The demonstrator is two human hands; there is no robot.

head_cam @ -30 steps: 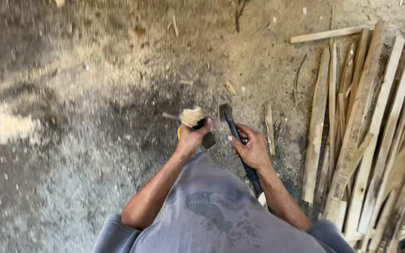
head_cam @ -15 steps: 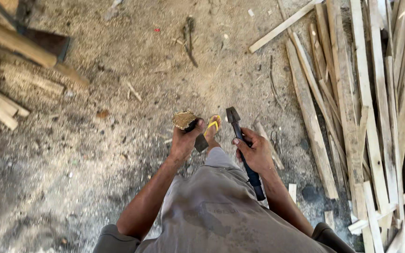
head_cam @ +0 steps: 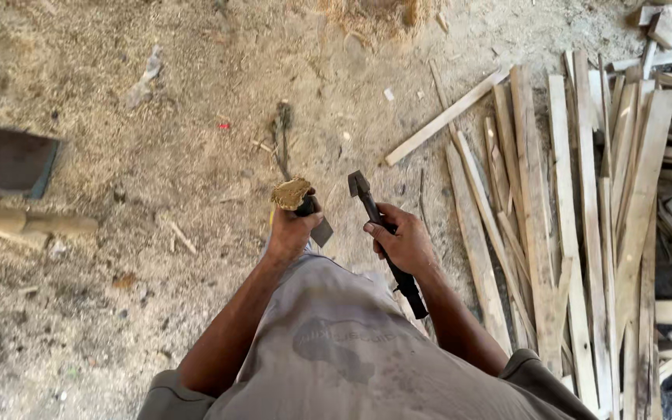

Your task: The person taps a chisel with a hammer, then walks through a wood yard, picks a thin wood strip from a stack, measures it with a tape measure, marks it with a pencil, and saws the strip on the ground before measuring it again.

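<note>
Nearest, a grey shirt (head_cam: pixel 344 350) over bent arms. Beyond it, left hand (head_cam: pixel 293 229) clenched around a chisel (head_cam: pixel 313 219) with a frayed wooden top, right hand (head_cam: pixel 406 241) just beside, gripping a black hammer (head_cam: pixel 379 225) mid-handle, head pointing away. Right, loose wooden slats (head_cam: pixel 577 218) on sawdusty floor (head_cam: pixel 157 155). Far left, a dark tray (head_cam: pixel 5 159).

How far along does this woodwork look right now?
Done: split wooden slats lie piled on the right. In hand: the left hand grips a tool with a frayed wooden top; the right hand holds a dark hammer. Neither touches wood yet.
</note>
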